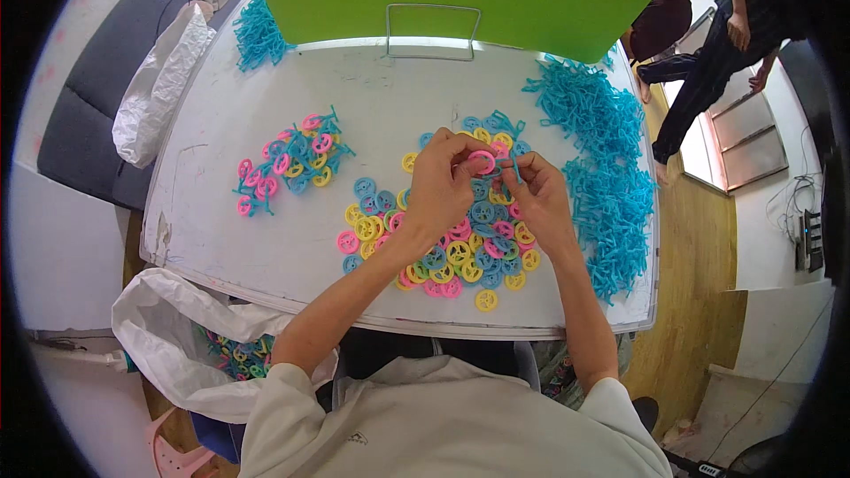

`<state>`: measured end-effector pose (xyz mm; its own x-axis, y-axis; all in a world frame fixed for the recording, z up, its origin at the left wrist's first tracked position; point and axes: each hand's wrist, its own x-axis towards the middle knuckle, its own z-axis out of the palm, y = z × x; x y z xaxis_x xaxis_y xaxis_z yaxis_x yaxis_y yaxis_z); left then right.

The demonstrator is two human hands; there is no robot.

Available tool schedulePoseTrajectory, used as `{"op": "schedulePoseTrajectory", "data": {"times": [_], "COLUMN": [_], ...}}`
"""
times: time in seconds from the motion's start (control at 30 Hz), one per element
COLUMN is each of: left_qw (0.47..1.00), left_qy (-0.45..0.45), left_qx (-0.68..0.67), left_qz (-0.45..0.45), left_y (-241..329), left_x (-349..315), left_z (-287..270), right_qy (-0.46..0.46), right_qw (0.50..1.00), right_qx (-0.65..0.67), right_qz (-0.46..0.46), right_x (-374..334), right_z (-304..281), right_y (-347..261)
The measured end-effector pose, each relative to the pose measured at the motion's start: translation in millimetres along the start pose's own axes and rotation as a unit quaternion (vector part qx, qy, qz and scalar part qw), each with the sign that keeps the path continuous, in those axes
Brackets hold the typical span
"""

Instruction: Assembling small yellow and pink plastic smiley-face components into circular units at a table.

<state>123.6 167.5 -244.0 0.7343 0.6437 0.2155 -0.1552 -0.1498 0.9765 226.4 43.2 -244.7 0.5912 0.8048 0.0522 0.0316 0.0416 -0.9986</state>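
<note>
Your left hand (438, 186) and right hand (540, 199) pinch a pink wheel (482, 162) and blue stick (511, 175); small finished pile (288, 164) at nine o'clock, large loose wheel heap (452, 248) remaining.

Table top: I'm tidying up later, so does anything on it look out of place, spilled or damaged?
Nothing looks spilled. The table surface is scuffed and chipped at its left front edge. One yellow wheel lies apart from the main wheel pile, near the front edge. The blue pieces sit in a loose heap.
</note>
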Motion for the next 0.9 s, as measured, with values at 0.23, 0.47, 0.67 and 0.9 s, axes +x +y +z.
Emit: {"op": "schedulePoseTrajectory", "data": {"times": [0.23,0.47,0.67,0.9], "left_qw": [0.981,0.999,0.974,0.995], "left_qy": [-0.004,-0.028,-0.022,-0.031], "left_qx": [0.141,0.016,0.169,-0.017], "left_qz": [0.133,0.012,0.151,-0.091], "left_y": [9,-2,3,16], "left_x": [-4,2,-2,7], "left_z": [3,-3,1,-7], "right_qy": [0.001,-0.026,-0.032,0.089], "right_qw": [0.998,0.998,0.994,0.995], "right_qx": [0.051,0.058,0.089,-0.03], "right_qz": [0.031,0.028,0.061,-0.022], "right_x": [1,2,3,-2], "right_z": [1,-5,-7,8], "right_y": [0,7,3,-10]}}
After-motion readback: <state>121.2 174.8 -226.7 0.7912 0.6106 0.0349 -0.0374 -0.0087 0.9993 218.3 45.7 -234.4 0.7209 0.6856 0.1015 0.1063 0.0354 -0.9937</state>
